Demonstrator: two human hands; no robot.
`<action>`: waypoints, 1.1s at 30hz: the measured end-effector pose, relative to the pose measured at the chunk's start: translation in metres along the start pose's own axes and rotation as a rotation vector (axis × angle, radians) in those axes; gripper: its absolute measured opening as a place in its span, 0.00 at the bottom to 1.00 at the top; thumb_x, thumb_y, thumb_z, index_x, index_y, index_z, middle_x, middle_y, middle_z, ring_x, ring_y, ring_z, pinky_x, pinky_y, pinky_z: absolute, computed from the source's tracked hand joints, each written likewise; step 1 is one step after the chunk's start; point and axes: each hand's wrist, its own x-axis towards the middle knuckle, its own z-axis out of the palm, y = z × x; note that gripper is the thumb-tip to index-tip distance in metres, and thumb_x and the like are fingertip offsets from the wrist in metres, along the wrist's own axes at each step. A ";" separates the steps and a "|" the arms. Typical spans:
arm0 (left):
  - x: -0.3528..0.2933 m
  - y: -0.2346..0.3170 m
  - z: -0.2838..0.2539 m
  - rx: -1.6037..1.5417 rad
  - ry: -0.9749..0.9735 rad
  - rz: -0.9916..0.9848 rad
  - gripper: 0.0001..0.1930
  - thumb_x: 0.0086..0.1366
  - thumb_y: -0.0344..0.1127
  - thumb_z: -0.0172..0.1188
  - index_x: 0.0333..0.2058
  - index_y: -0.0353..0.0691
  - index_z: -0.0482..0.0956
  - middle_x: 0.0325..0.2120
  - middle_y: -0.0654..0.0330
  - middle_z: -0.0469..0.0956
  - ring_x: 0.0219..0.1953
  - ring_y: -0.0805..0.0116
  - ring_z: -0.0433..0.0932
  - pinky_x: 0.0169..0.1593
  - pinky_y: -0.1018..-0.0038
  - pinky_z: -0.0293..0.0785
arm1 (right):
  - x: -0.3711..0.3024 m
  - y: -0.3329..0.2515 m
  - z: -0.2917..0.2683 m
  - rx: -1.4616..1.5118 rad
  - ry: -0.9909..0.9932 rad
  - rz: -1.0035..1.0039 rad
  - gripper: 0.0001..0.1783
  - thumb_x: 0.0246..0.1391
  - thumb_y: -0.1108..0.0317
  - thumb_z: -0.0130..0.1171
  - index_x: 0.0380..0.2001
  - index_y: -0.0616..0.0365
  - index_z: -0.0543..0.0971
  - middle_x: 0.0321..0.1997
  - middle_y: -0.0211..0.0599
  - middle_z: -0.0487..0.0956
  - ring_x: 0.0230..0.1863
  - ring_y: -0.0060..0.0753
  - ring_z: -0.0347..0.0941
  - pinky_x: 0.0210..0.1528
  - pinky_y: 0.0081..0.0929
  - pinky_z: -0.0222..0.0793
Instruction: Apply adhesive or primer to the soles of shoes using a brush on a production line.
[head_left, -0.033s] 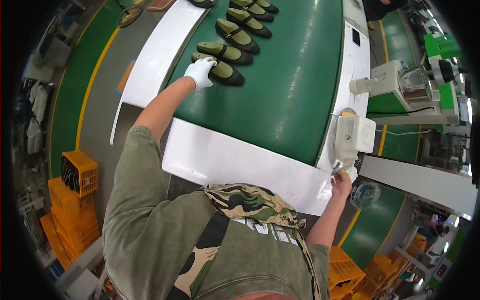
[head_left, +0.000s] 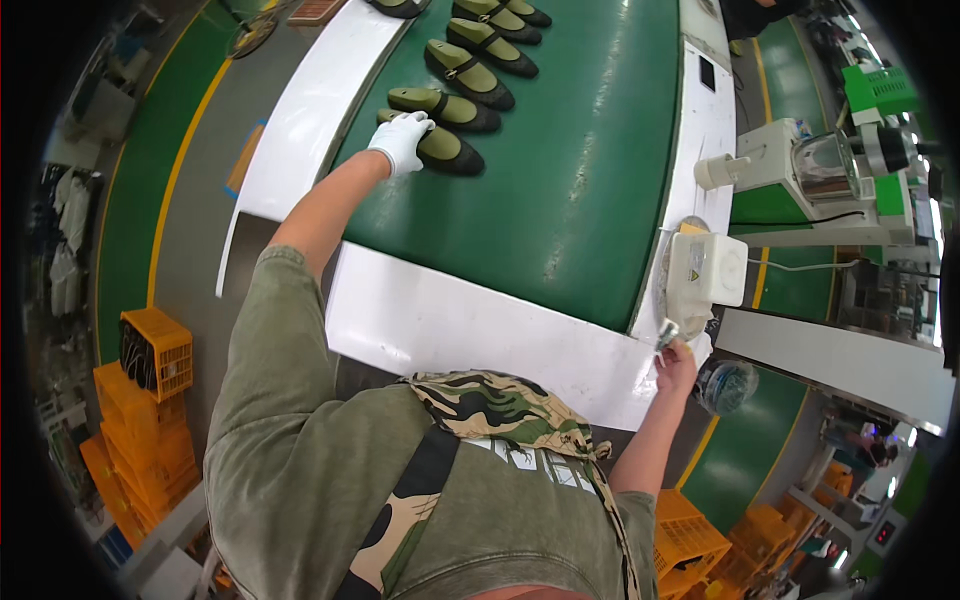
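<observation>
My left hand (head_left: 400, 143), in a white glove, is closed over the heel end of the nearest dark shoe (head_left: 450, 153). This shoe has a green inside and lies on a green conveyor belt (head_left: 520, 230). Just beyond it is a similar strapped shoe (head_left: 455, 108). At the right end of the white front ledge, my bare right hand (head_left: 677, 368) pinches a small shiny, pale greenish piece (head_left: 667, 334), too small to name. A white box-shaped device (head_left: 708, 270) stands right above that hand.
More shoes (head_left: 470, 75) sit farther up the belt. A phone-like black object (head_left: 707, 72) and a white cup-shaped part (head_left: 720, 172) are along the right rail. A clear plastic container (head_left: 727, 385) is beside my right wrist. Orange crates (head_left: 150, 430) stack at the left.
The view has shifted very slightly. Both hands stay in nearly the same places, with the same things in them.
</observation>
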 end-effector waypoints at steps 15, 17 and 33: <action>0.037 -0.027 0.032 0.280 -0.747 -0.075 0.27 0.37 0.50 0.77 0.37 0.43 0.86 0.40 0.56 0.84 0.42 0.57 0.83 0.46 0.64 0.79 | -0.094 0.028 0.158 0.022 -0.260 0.056 0.07 0.54 0.69 0.62 0.35 0.52 0.75 0.33 0.32 0.79 0.34 0.32 0.75 0.40 0.39 0.71; 0.008 -0.036 0.040 0.222 -0.751 -0.082 0.28 0.36 0.50 0.77 0.38 0.42 0.86 0.40 0.54 0.84 0.42 0.55 0.83 0.46 0.63 0.79 | -0.096 0.029 0.164 0.008 -0.258 0.056 0.07 0.54 0.69 0.63 0.35 0.52 0.75 0.33 0.32 0.79 0.34 0.32 0.75 0.40 0.39 0.71; -0.103 0.040 0.044 -2.215 -0.264 -0.164 0.29 0.56 0.40 0.69 0.55 0.37 0.71 0.48 0.59 0.78 0.52 0.63 0.76 0.58 0.65 0.70 | -0.079 0.030 0.185 -0.072 -0.340 -0.038 0.10 0.54 0.68 0.65 0.36 0.52 0.73 0.29 0.29 0.76 0.28 0.26 0.73 0.31 0.31 0.71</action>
